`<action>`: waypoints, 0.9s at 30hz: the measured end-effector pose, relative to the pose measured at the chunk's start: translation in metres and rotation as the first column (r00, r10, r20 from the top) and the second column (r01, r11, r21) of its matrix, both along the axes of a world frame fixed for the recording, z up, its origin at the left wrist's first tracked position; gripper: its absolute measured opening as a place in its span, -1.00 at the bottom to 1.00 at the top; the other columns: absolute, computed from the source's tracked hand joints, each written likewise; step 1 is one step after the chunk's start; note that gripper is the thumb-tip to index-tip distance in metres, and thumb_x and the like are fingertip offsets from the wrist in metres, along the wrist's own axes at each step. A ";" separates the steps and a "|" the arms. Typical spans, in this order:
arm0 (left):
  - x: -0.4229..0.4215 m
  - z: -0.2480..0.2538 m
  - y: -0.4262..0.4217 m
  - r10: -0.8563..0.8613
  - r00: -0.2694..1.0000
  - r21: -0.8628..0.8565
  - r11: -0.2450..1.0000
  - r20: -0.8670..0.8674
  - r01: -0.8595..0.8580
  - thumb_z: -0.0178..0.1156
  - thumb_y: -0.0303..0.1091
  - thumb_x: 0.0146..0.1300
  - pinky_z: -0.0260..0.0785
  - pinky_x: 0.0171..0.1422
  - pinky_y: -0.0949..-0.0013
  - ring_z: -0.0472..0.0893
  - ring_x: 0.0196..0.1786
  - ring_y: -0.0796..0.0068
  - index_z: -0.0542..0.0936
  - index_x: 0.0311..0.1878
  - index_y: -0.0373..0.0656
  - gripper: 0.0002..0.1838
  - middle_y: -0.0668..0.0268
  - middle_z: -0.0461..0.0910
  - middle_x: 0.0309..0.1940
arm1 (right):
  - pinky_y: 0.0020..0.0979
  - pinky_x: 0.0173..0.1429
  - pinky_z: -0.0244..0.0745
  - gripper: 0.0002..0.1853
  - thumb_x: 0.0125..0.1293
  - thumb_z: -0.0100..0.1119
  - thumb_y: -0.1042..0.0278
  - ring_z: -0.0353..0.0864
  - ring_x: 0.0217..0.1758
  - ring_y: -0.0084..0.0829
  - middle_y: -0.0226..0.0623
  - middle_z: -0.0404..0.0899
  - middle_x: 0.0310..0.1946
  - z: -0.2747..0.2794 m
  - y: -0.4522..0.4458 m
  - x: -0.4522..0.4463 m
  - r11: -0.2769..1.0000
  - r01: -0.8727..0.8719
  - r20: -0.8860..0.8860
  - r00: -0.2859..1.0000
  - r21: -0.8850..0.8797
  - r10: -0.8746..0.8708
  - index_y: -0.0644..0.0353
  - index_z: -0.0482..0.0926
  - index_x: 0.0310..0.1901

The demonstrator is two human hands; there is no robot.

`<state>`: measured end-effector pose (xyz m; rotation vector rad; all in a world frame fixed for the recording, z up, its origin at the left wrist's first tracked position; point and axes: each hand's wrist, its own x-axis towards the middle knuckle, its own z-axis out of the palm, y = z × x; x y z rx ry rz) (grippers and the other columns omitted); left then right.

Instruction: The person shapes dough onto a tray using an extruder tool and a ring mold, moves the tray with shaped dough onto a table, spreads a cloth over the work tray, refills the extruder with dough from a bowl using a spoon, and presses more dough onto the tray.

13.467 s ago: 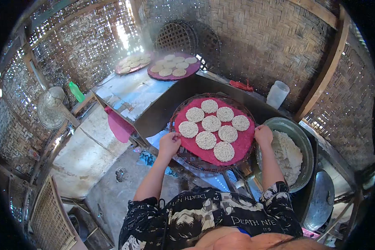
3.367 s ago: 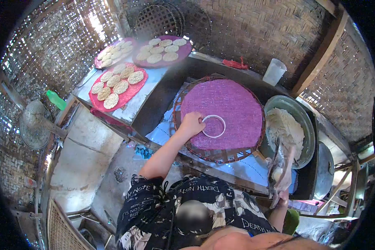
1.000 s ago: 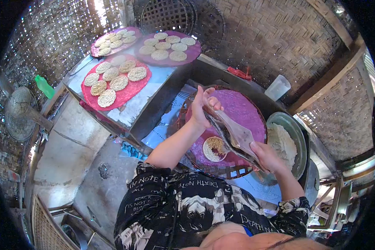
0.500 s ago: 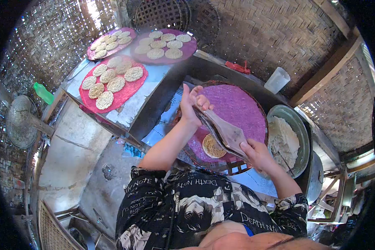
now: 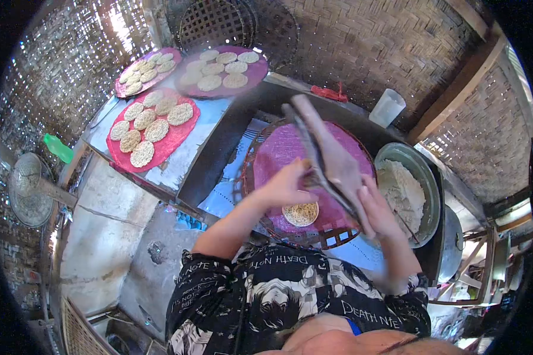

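Observation:
My right hand (image 5: 382, 213) grips the lower right end of a flat, folded greyish-brown panel (image 5: 336, 163) with a dark edge; its exact kind is unclear. The panel stands tilted and is smeared by motion. My left hand (image 5: 287, 184) is at the panel's left side, fingertips near the edge; blur hides whether they pinch it. Beneath both hands, a round tray (image 5: 249, 177) with a woven rim holds a purple cloth (image 5: 278, 145). On that cloth, just below my left hand, sits a small bowl (image 5: 301, 215) of pale yellowish bits.
Right of the tray is a large basin (image 5: 433, 204) of whitish dough or flour with a stick in it. A plastic cup (image 5: 387, 108) and red bag (image 5: 330, 92) lie on the back ledge. Pale round cakes cover a pink cloth (image 5: 119, 155) and two round trays at left.
The panel has swung more upright, its far end rising up and away. My left hand has dropped from the panel's upper end to its left side. My right hand keeps its grip.

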<state>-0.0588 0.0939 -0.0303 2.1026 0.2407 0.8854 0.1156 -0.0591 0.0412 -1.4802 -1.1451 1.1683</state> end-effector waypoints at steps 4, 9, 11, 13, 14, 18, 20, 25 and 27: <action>-0.006 -0.012 -0.009 0.389 0.920 -0.338 0.860 -0.050 -0.382 0.35 -0.37 -0.12 0.38 0.06 0.29 0.57 -0.07 0.42 0.56 -0.20 -0.23 -0.64 0.20 0.60 -0.18 | -0.31 -0.13 0.43 -0.65 0.33 -0.09 0.09 0.52 -0.24 -0.37 -0.34 0.49 -0.49 -0.042 0.036 -0.006 0.983 -0.152 0.029 0.988 0.105 0.150 0.14 0.40 0.01; -0.071 -0.064 0.017 0.459 0.877 -0.196 0.882 0.144 -0.429 0.28 -0.33 0.05 0.40 0.01 0.28 0.57 -0.19 0.39 0.51 -0.09 -0.17 -0.66 0.26 0.53 -0.11 | -0.21 -0.07 0.41 -0.76 0.06 0.14 0.15 0.51 -0.20 -0.13 -0.16 0.55 -0.37 -0.089 0.051 0.003 0.988 -0.150 0.816 0.574 0.029 0.063 0.14 0.63 -0.49; -0.099 -0.079 0.023 0.577 0.805 0.168 0.788 0.135 -0.593 0.30 -0.34 0.04 0.38 0.05 0.27 0.55 -0.27 0.42 0.49 -0.06 -0.17 -0.63 0.25 0.48 -0.06 | -0.20 -0.07 0.41 -0.78 0.06 0.14 0.16 0.52 -0.20 -0.14 -0.17 0.55 -0.39 -0.093 0.052 0.002 0.991 -0.136 0.844 0.529 -0.016 0.087 0.13 0.63 -0.47; -0.100 -0.031 -0.002 0.483 0.849 -0.451 0.820 0.213 -0.353 0.32 -0.39 0.00 0.34 0.12 0.28 0.50 -0.30 0.48 0.48 -0.07 -0.17 -0.61 0.31 0.50 -0.19 | -0.18 -0.08 0.42 -0.78 0.05 0.14 0.17 0.52 -0.20 -0.15 -0.18 0.55 -0.40 -0.095 0.052 0.001 0.990 -0.128 0.861 0.496 -0.053 0.110 0.12 0.63 -0.46; -0.100 -0.007 -0.015 0.511 0.808 -0.694 0.695 0.292 -0.189 0.33 -0.42 -0.02 0.32 0.15 0.28 0.48 -0.31 0.51 0.47 -0.08 -0.18 -0.61 0.34 0.51 -0.26 | -0.18 -0.10 0.42 -0.79 0.04 0.14 0.17 0.52 -0.20 -0.15 -0.18 0.55 -0.41 -0.095 0.053 0.000 0.990 -0.128 0.866 0.486 -0.064 0.119 0.13 0.63 -0.47; -0.119 -0.044 0.013 0.501 0.797 0.056 0.835 0.337 -0.548 0.40 -0.43 -0.10 0.35 0.06 0.40 0.45 -0.16 0.59 0.43 0.04 -0.20 -0.43 0.42 0.51 -0.32 | -0.18 -0.13 0.44 -0.78 0.02 0.13 0.17 0.52 -0.21 -0.15 -0.19 0.55 -0.41 -0.092 0.055 -0.004 0.985 -0.158 0.896 0.423 -0.073 0.134 0.14 0.63 -0.50; -0.124 -0.056 0.019 0.566 0.751 0.128 0.763 0.339 -0.633 0.43 -0.43 -0.14 0.36 0.02 0.44 0.45 -0.17 0.61 0.44 0.02 -0.21 -0.42 0.41 0.50 -0.31 | -0.18 -0.16 0.44 -0.78 0.02 0.13 0.17 0.52 -0.23 -0.16 -0.19 0.55 -0.43 -0.083 0.056 -0.003 0.987 -0.158 0.896 0.432 -0.034 0.099 0.14 0.63 -0.50; -0.132 -0.054 0.009 0.635 0.753 -0.241 0.769 0.173 -0.593 0.47 -0.42 -0.21 0.37 -0.01 0.47 0.45 -0.17 0.56 0.44 0.03 -0.19 -0.36 0.35 0.48 -0.19 | -0.18 -0.16 0.45 -0.78 0.00 0.14 0.17 0.54 -0.24 -0.14 -0.18 0.55 -0.43 -0.060 0.076 -0.007 0.983 -0.175 0.869 0.476 -0.060 0.138 0.14 0.63 -0.48; -0.128 -0.051 0.008 0.601 0.754 -0.524 0.746 0.264 -0.412 0.48 -0.42 -0.23 0.37 -0.03 0.47 0.45 -0.17 0.53 0.42 0.05 -0.18 -0.32 0.32 0.47 -0.14 | -0.17 -0.16 0.45 -0.77 0.00 0.14 0.17 0.56 -0.25 -0.14 -0.16 0.56 -0.42 -0.059 0.091 -0.011 0.979 -0.183 0.847 0.502 -0.092 0.173 0.15 0.64 -0.47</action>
